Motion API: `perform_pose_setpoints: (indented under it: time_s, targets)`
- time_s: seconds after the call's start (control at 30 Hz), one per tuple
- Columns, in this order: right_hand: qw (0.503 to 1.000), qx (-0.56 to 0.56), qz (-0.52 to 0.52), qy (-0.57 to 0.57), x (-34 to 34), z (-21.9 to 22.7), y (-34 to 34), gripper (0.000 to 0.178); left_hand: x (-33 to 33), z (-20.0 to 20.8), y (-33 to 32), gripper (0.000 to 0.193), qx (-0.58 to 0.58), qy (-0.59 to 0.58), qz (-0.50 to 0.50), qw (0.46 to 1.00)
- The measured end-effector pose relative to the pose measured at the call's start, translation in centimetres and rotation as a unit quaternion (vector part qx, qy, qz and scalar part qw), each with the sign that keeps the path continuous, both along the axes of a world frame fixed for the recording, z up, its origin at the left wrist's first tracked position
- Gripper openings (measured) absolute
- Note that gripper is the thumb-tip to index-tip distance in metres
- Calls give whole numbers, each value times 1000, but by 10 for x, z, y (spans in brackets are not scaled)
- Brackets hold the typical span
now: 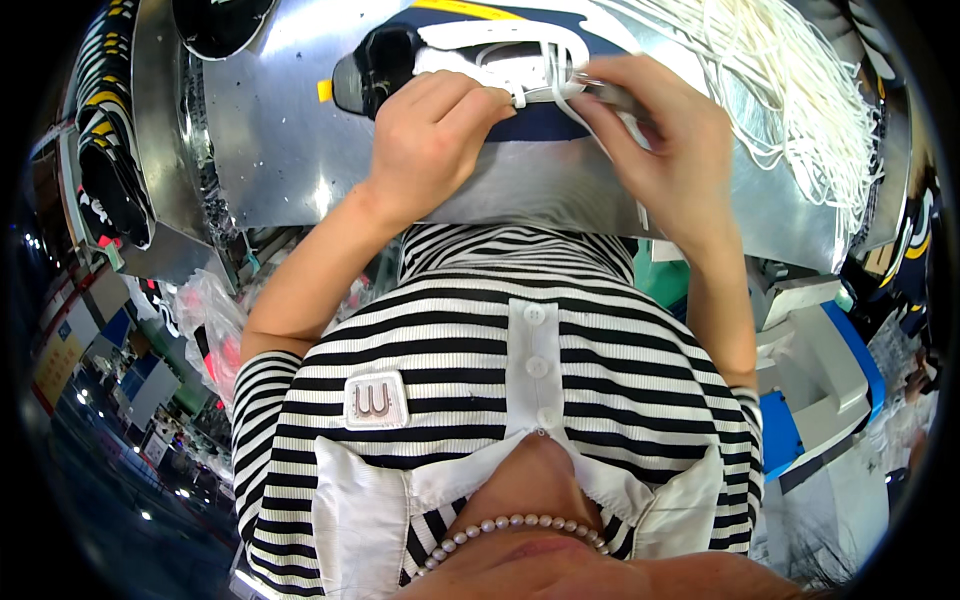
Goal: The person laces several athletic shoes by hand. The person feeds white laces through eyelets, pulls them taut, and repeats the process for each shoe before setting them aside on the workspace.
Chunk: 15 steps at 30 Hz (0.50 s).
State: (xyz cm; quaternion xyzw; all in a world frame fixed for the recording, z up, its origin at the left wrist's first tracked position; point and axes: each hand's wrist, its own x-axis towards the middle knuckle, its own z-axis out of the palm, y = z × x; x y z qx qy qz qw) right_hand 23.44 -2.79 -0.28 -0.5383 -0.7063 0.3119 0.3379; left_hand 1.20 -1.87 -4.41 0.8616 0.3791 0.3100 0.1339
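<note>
A shoe upper in navy and white, with black lining and a yellow tab, lies on the metal worktable in front of me. My left hand is closed on its near edge, thumb and forefinger pinching beside the eyelets. A white shoelace crosses the upper's opening and loops toward my right hand. The fingers of that hand are bent and pinched around the lace near the toe end, slightly blurred. Something thin and shiny shows at its fingertips, too small to make out.
A large heap of loose white shoelaces covers the right of the metal worktable. A dark round bowl sits at the far left. More shoe uppers are stacked beyond the left edge. A grey and blue plastic container stands to my right.
</note>
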Motion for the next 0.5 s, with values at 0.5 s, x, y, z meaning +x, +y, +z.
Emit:
perform_pose_setpoints:
  time_s: [0.5]
  targets:
    - [978,-164,124,38,-26,-34,20,17,-9,-8,-6,22,32,-22,-79,996]
